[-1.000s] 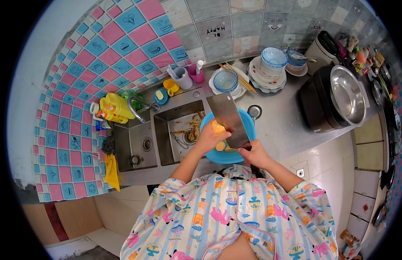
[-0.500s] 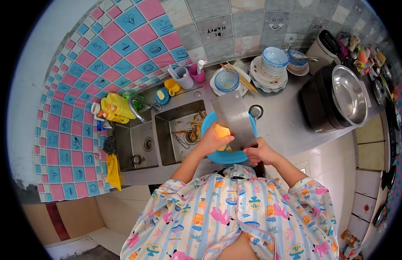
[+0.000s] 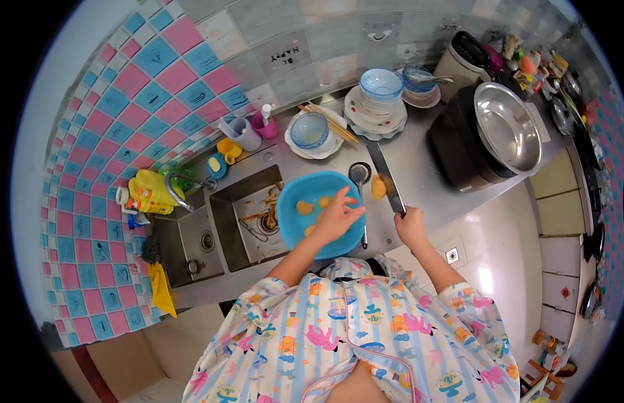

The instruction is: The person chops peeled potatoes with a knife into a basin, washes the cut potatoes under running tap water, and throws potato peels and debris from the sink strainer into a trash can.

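My right hand point(image 3: 410, 227) is closed around the handle of a cleaver point(image 3: 386, 176), its blade seen nearly edge-on above the steel counter. Beside the blade's left face is a peeled orange-yellow chunk point(image 3: 379, 187), like potato or sweet potato; I cannot tell if it touches the blade or lies on the counter. Over the right part of a blue plastic basin point(image 3: 289, 240), my left hand point(image 3: 339, 216) is open, fingers apart, holding nothing. Inside the basin are a few similar pieces, including a cut chunk point(image 3: 304, 207).
A ladle point(image 3: 359, 173) lies right of the basin. Left is a double sink point(image 3: 219, 263) with peelings. Behind stand a glass bowl point(image 3: 309, 130) on plates, chopsticks point(image 3: 333, 125) and stacked bowls point(image 3: 381, 84). A dark cooker point(image 3: 453, 138) with a steel bowl point(image 3: 507, 127) stands right.
My left hand has let go of the orange-yellow chunk and opened. The cleaver has moved right, out from above the basin, and turned edge-on. The camera view has shifted.
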Motion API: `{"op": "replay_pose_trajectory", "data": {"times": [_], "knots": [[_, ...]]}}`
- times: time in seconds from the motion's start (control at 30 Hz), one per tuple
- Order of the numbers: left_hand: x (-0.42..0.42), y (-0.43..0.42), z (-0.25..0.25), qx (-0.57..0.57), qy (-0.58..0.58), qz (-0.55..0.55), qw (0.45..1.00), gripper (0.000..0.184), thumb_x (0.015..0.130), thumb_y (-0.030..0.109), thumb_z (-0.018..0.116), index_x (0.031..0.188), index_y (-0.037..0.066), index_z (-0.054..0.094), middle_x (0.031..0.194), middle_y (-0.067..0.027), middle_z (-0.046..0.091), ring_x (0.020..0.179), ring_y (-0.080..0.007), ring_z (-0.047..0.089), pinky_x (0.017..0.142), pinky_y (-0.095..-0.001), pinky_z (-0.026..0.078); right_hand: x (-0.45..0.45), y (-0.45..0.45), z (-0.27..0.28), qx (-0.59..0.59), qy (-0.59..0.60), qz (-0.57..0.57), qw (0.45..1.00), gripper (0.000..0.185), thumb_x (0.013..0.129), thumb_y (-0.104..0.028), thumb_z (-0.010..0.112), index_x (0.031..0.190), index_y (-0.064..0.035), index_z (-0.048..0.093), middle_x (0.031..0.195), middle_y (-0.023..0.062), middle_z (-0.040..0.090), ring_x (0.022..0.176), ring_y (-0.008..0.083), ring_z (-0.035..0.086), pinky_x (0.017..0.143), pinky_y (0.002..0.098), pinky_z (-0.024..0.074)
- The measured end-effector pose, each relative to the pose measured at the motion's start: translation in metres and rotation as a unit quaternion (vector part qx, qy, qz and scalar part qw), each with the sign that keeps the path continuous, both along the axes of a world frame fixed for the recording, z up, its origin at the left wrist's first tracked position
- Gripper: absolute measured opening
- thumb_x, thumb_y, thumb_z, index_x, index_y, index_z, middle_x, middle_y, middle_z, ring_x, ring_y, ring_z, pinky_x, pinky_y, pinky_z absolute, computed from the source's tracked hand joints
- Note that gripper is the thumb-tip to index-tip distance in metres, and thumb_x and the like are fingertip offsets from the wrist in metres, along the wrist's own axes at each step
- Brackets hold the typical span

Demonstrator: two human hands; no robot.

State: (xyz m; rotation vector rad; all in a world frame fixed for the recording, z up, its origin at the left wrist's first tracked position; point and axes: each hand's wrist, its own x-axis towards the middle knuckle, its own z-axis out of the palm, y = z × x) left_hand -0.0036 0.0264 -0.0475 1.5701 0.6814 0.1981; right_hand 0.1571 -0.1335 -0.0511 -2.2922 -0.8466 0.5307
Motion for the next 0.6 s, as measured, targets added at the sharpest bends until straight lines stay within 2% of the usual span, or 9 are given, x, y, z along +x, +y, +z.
{"op": "replay_pose_trajectory", "data": {"times": [0.03, 0.07, 0.1, 0.2, 0.3, 0.4, 0.5, 0.53, 0.6], "knots": [[0.008, -0.007, -0.012, -0.035, -0.016, -0.001, 0.999, 0.073, 0.087, 0.022, 0.066, 0.142, -0.003, 0.025, 0.117, -0.0173, 0.056, 0.096, -0.0186, 0.061, 0.076, -0.0297, 0.052, 0.01, -0.004, -0.019, -0.019, -0.034, -0.006, 0.999, 0.017, 0.077, -0.011, 0.056, 0.078, 0.0026, 0.066, 0.067, 0.0257, 0.06, 0.066, 0.0417, 0.062, 0.065, 0.048, 0.0505], [0.018, -0.012, -0.031, -0.07, -0.032, -0.001, 0.997, 0.072, 0.088, 0.021, 0.065, 0.142, -0.003, 0.025, 0.117, -0.0174, 0.056, 0.097, -0.0184, 0.061, 0.076, -0.0299, 0.052, 0.019, -0.005, -0.028, -0.081, -0.022, -0.013, 0.996, 0.016, 0.078, -0.011, 0.056, 0.079, 0.0012, 0.066, 0.075, 0.0254, 0.063, 0.072, 0.0407, 0.064, 0.069, 0.0478, 0.0519], [0.028, -0.016, -0.045, -0.105, -0.048, 0.0, 0.993, 0.07, 0.089, 0.021, 0.063, 0.143, -0.002, 0.025, 0.117, -0.0175, 0.056, 0.097, -0.0181, 0.061, 0.076, -0.03, 0.052, 0.023, -0.005, -0.039, -0.099, -0.02, -0.033, 0.994, 0.017, 0.077, -0.011, 0.056, 0.079, 0.0017, 0.066, 0.075, 0.0257, 0.063, 0.072, 0.041, 0.064, 0.069, 0.0476, 0.0517], [0.058, -0.029, -0.064, -0.162, 0.009, 0.006, 0.987, 0.064, 0.09, 0.016, 0.059, 0.143, -0.002, 0.028, 0.119, -0.0182, 0.056, 0.1, -0.0193, 0.061, 0.079, -0.0314, 0.051, 0.033, -0.004, -0.059, -0.143, -0.002, -0.074, 0.987, 0.018, 0.076, -0.011, 0.057, 0.082, 0.0021, 0.067, 0.077, 0.0259, 0.064, 0.076, 0.0409, 0.064, 0.071, 0.047, 0.0517], [0.084, -0.037, -0.081, -0.052, 0.078, -0.055, 0.994, 0.054, 0.093, 0.008, 0.052, 0.142, 0.001, 0.03, 0.119, -0.0162, 0.055, 0.108, -0.0207, 0.059, 0.087, -0.03, 0.049, 0.038, 0.001, -0.061, -0.169, 0.037, -0.083, 0.981, 0.02, 0.076, -0.013, 0.058, 0.088, 0.0008, 0.068, 0.087, 0.0251, 0.066, 0.085, 0.0396, 0.065, 0.076, 0.0461, 0.0521], [0.106, -0.045, -0.114, 0.086, 0.038, -0.038, 0.995, 0.048, 0.092, 0.004, 0.048, 0.138, 0.0, 0.038, 0.114, -0.0169, 0.059, 0.104, -0.0208, 0.06, 0.085, -0.0286, 0.049, 0.043, 0.012, -0.037, -0.204, 0.066, -0.089, 0.973, 0.024, 0.078, -0.015, 0.059, 0.094, 0.0004, 0.066, 0.095, 0.0243, 0.066, 0.091, 0.0388, 0.065, 0.079, 0.0454, 0.052], [0.119, -0.045, -0.122, 0.141, 0.094, -0.079, 0.982, 0.044, 0.09, 0.002, 0.046, 0.133, -0.003, 0.043, 0.111, -0.0212, 0.062, 0.102, -0.0225, 0.062, 0.081, -0.0297, 0.048, 0.05, 0.026, -0.019, -0.24, 0.09, -0.075, 0.964, 0.027, 0.079, -0.018, 0.059, 0.098, 0.0005, 0.065, 0.099, 0.023, 0.066, 0.095, 0.0378, 0.064, 0.081, 0.0448, 0.052], [0.121, -0.047, -0.134, 0.181, 0.051, -0.049, 0.981, 0.038, 0.089, 0.002, 0.046, 0.127, -0.004, 0.048, 0.099, -0.0213, 0.065, 0.089, -0.0242, 0.064, 0.074, -0.0317, 0.048, 0.053, 0.031, -0.013, -0.245, 0.096, -0.066, 0.963, 0.028, 0.079, -0.019, 0.06, 0.099, 0.0005, 0.064, 0.1, 0.0226, 0.066, 0.095, 0.0376, 0.064, 0.081, 0.0446, 0.0521], [0.123, -0.049, -0.146, 0.171, 0.03, -0.027, 0.984, 0.037, 0.086, 0.004, 0.048, 0.122, -0.006, 0.049, 0.098, -0.0263, 0.062, 0.089, -0.0355, 0.061, 0.074, -0.0388, 0.048, 0.057, 0.039, -0.012, -0.248, 0.101, -0.049, 0.962, 0.029, 0.08, -0.022, 0.061, 0.098, 0.0005, 0.064, 0.102, 0.0222, 0.066, 0.096, 0.0372, 0.064, 0.081, 0.0441, 0.0523]]}}
